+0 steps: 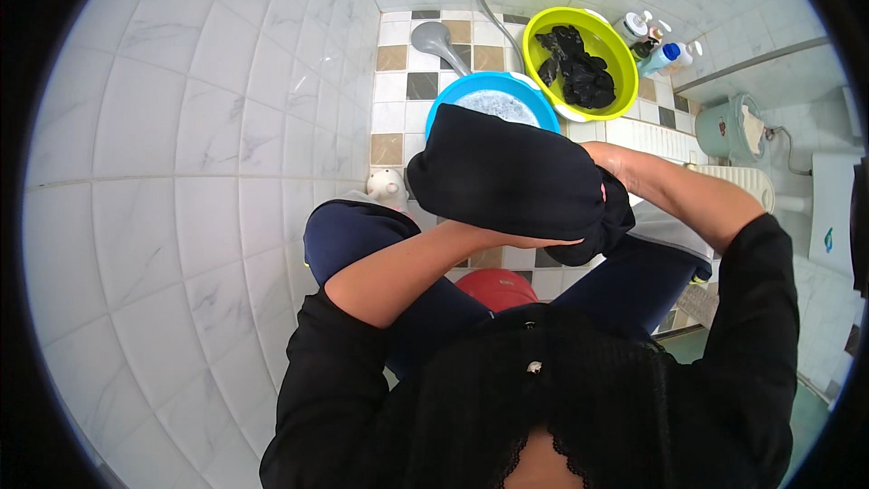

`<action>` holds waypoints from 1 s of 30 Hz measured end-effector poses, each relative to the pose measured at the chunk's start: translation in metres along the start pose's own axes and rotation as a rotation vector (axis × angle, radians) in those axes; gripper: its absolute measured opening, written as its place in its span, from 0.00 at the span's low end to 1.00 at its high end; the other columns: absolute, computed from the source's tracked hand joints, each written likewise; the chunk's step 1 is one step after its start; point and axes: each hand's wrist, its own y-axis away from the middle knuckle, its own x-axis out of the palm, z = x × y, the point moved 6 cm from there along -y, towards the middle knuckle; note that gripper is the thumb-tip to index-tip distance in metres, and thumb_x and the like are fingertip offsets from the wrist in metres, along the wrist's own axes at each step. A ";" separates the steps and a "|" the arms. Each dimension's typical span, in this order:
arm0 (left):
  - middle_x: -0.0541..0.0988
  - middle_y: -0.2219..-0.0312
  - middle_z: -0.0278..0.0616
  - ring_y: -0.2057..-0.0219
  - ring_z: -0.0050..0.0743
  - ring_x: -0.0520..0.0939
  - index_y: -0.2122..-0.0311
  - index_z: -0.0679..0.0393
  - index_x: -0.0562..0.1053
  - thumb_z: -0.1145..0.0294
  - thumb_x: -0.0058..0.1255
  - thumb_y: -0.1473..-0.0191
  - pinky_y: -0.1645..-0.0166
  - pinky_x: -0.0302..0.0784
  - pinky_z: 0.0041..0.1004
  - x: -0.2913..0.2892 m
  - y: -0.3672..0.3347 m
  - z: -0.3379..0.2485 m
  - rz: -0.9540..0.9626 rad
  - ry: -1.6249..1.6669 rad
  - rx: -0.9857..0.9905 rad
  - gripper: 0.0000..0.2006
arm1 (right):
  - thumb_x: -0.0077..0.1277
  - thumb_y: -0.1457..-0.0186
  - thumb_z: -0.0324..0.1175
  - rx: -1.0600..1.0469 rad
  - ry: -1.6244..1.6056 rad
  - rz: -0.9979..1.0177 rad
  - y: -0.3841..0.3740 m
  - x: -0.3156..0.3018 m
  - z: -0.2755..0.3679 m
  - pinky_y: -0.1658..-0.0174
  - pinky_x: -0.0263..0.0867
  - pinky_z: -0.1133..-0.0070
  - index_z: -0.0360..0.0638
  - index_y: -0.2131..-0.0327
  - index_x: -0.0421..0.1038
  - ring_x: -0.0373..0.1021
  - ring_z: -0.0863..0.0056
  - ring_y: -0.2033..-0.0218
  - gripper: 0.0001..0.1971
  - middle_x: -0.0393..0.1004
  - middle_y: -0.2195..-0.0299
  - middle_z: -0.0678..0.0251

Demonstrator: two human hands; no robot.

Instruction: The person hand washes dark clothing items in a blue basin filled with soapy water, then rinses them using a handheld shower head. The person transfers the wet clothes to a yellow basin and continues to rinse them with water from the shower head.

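Observation:
A black cloth garment (511,172), bunched into a thick roll, hangs in front of me above the near side of a blue basin (436,109). Foamy water shows in that basin. My left hand (534,241) grips the garment along its lower edge, with most of the fingers covered by cloth. On the right side, my right hand (605,158) is closed on its gathered end, also partly hidden by folds. What kind of garment it is, I cannot make out.
A yellow-green basin (629,72) with dark wet cloth stands beyond the blue one. Several pump bottles (654,43) line the wall. A grey dipper (436,39) lies left of the basins. A red stool (498,288) shows between my legs. White tiled wall (199,127) rises at left.

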 end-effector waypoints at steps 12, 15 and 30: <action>0.69 0.53 0.36 0.51 0.32 0.68 0.50 0.50 0.67 0.51 0.47 0.50 0.44 0.57 0.35 0.027 0.029 0.036 0.006 -0.177 0.004 0.23 | 0.51 0.52 0.35 0.121 0.453 -0.042 -0.071 -0.023 -0.002 0.80 0.69 0.82 0.35 0.66 0.71 0.71 0.73 0.83 0.13 0.73 0.76 0.60; 0.68 0.51 0.36 0.49 0.33 0.66 0.49 0.50 0.66 0.50 0.46 0.50 0.42 0.55 0.36 0.034 0.026 0.038 -0.009 -0.183 -0.001 0.25 | 0.50 0.52 0.36 0.064 0.428 -0.046 -0.069 -0.012 -0.007 0.80 0.68 0.82 0.36 0.67 0.70 0.69 0.74 0.83 0.13 0.72 0.77 0.61; 0.58 0.42 0.37 0.41 0.37 0.55 0.42 0.47 0.58 0.42 0.44 0.51 0.36 0.40 0.41 0.038 0.030 0.024 0.643 0.710 -0.418 0.33 | 0.47 0.48 0.39 -0.025 0.275 -0.039 -0.063 -0.008 -0.025 0.82 0.64 0.83 0.40 0.72 0.68 0.64 0.77 0.86 0.11 0.66 0.83 0.66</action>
